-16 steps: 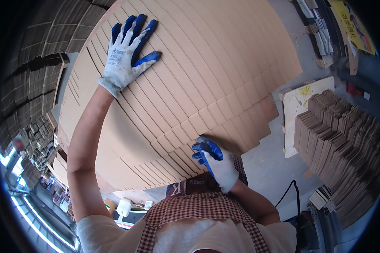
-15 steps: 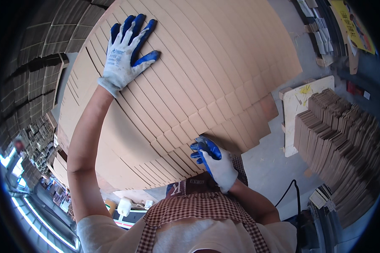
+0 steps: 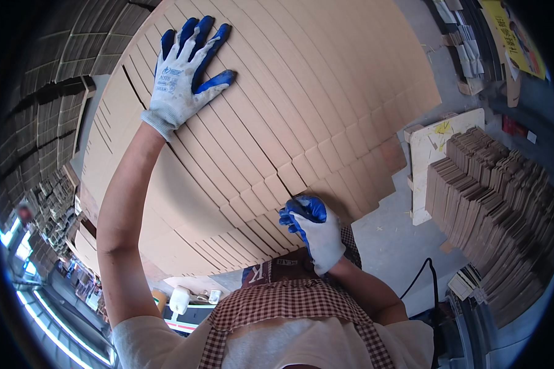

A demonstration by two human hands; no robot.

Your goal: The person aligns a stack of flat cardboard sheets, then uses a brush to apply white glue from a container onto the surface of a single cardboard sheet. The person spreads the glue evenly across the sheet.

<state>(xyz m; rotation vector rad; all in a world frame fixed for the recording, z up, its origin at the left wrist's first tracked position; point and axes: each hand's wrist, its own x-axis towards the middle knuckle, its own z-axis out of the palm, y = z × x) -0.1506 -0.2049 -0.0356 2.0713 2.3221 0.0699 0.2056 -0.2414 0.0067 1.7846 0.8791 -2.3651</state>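
Observation:
Overlapping flat brown cardboard sheets [image 3: 326,80] are fanned out before me, their creased edges stepping diagonally. My left hand [image 3: 181,77], in a white glove with blue-coated fingers, lies flat on them at the upper left with its fingers spread. At the near edge, my right hand [image 3: 317,224], gloved alike, is closed with curled fingertips at the edge of a cardboard sheet [image 3: 291,177]. A dark gap runs up from these fingertips between that sheet and its neighbour. The fingertips are partly hidden, and how deep their hold goes does not show.
A tall stack of folded cardboard [image 3: 486,203] stands at the right, beside a white board [image 3: 434,144]. More bundled cardboard [image 3: 43,111] is piled along the left. A black cable [image 3: 429,273] curves at the lower right. A white container [image 3: 180,300] sits below the sheets.
My right hand has shifted slightly up and toward the sheets, and the dark gap by its fingertips has opened between two sheets. My left hand has barely moved.

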